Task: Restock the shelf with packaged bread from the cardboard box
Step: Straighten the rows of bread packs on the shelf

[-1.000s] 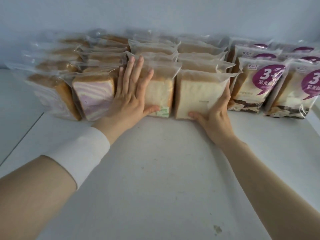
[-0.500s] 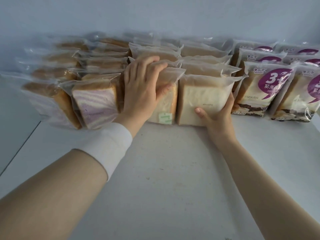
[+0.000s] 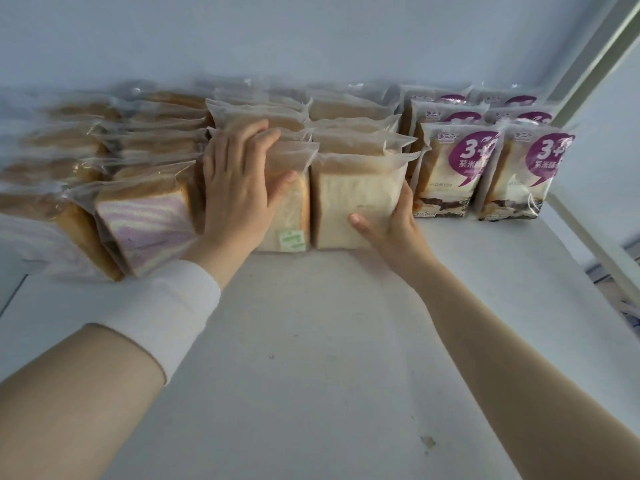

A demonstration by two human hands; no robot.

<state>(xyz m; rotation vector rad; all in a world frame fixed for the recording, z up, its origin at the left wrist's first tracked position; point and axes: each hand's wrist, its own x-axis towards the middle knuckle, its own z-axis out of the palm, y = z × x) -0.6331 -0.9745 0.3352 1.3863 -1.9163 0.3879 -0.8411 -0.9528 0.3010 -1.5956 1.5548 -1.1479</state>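
Rows of packaged bread stand upright at the back of a white shelf (image 3: 311,341). My left hand (image 3: 239,188) grips the top and front of the white toast pack with a green label (image 3: 289,216), fingers curled over its upper edge. My right hand (image 3: 391,223) holds the lower right corner of the neighbouring plain white toast pack (image 3: 353,195), thumb on its front. A purple-swirl toast pack (image 3: 149,220) leans just left of my left hand. The cardboard box is out of view.
Purple-printed bread bags (image 3: 450,171) (image 3: 519,171) fill the right end. More clear-bagged brown loaves (image 3: 52,168) are stacked at the far left. A white shelf post (image 3: 588,53) rises at the right, and the wall runs behind the rows.
My left hand went from lying flat on the pack fronts to curling over the top of the green-label pack. My right hand has slid a little up the plain pack's right side.
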